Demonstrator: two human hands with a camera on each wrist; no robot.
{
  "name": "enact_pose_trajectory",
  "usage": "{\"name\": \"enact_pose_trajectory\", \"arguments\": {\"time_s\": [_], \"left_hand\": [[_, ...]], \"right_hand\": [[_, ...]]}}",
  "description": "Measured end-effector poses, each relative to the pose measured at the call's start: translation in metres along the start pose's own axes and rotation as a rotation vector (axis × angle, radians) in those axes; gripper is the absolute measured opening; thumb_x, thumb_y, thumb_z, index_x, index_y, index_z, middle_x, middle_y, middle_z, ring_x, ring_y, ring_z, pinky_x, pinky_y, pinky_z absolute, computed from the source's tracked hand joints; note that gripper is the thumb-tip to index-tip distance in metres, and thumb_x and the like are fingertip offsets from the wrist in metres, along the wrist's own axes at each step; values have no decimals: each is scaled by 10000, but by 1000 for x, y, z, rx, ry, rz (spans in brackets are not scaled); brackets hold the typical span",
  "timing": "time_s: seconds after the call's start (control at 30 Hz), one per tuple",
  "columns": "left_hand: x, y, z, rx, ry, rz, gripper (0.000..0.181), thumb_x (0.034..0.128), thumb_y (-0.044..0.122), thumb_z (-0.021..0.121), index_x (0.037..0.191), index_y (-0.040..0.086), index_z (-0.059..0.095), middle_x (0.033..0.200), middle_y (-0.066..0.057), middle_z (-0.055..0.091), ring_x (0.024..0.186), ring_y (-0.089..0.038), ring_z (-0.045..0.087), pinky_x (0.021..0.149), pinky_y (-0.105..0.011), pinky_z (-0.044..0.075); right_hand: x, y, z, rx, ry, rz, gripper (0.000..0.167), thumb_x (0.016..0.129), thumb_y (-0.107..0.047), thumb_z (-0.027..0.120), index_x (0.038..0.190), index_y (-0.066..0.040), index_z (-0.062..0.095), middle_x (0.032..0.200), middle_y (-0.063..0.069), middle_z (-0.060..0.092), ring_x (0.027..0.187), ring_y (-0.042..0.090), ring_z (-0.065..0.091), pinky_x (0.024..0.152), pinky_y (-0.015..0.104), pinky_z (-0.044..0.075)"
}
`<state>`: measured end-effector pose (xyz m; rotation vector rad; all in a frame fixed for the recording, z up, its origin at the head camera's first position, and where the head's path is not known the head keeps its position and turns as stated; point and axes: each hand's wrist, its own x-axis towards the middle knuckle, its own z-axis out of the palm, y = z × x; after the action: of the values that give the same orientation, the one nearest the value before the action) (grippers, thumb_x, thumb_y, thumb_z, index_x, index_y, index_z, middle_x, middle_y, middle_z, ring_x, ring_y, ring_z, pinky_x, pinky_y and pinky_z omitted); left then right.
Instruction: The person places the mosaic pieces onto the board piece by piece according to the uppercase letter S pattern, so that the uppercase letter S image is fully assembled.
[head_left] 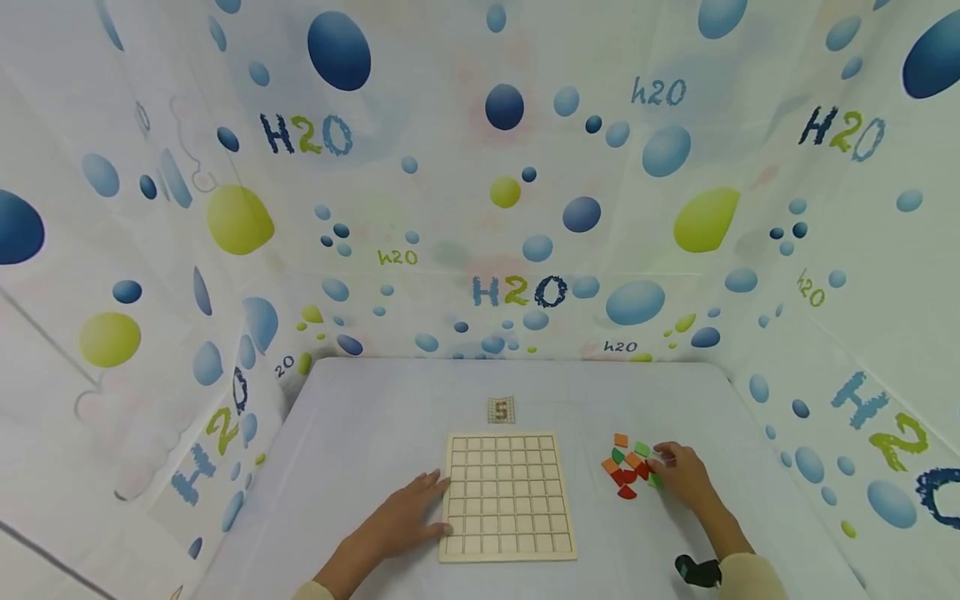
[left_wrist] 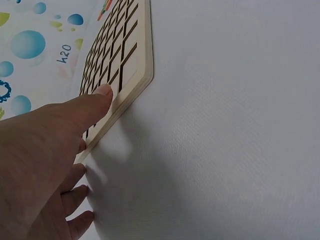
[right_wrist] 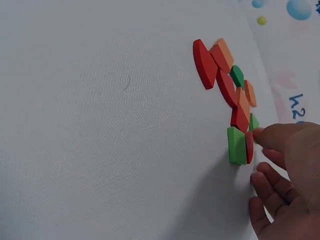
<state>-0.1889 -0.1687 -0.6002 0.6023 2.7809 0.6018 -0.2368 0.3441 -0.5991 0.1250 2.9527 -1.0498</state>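
A pale wooden board [head_left: 507,503] with a grid of square recesses lies on the white table. At its left edge rests my left hand [head_left: 408,512]. In the left wrist view the thumb [left_wrist: 102,95] touches the board's rim, while the other fingers spread beside it. My right hand [head_left: 684,477] is over a group of small flat pieces, fingers slightly bent. The right wrist view has its thumb [right_wrist: 260,135] close against a red piece [right_wrist: 249,147], beside a light green piece [right_wrist: 236,146]; whether they touch is unclear.
Among the loose pieces are orange squares [head_left: 621,439], a dark green piece [head_left: 618,456] and red rounded pieces [head_left: 627,492]. A small patterned card [head_left: 501,409] with a figure like 5 or S lies behind the board. A printed curtain [head_left: 450,208] encloses the table.
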Motion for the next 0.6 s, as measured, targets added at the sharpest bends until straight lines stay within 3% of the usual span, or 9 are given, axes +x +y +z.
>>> {"name": "enact_pose_trajectory", "arguments": {"time_s": [0.27,0.6], "left_hand": [[-3,6,-6,-17,-10,-16,832,932,568,732,1584,119,477,1661,-192,412,1526,-453,386,1180,-682,377],[-3,9,-7,-6,-15,-15,812,937,551,735,1572,109,490,1650,-198,428,1519,-452,400,1182,-669,384]], "right_hand": [[-2,2,4,-11,5,-25,237,989,-77,705,1126,113,669,1038,222,666,973,339,621,876,507,583],[-5,0,1,0,-35,-13,203,992,-55,686,1094,115,642,972,155,674,903,270,623,795,419,589]]}}
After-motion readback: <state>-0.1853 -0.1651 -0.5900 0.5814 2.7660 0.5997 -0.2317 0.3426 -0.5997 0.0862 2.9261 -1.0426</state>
